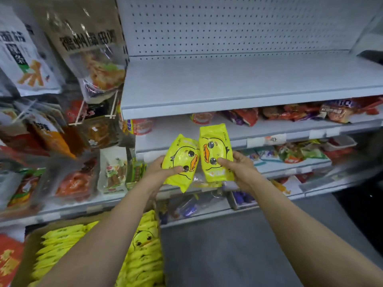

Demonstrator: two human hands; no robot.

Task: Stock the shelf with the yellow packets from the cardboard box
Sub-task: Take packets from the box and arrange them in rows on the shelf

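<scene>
Two yellow packets | left hand (163, 169) tilted (182, 160) | right hand (238, 168) upright (215, 152)

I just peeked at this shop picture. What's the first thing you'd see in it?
Two bright yellow duck-face packets, mid-picture: the left hand holds the left packet and the right hand holds the right packet. Above them stretches a bare grey shelf with a pegboard back. At the bottom left, a cardboard box brims with more yellow packets.
</scene>
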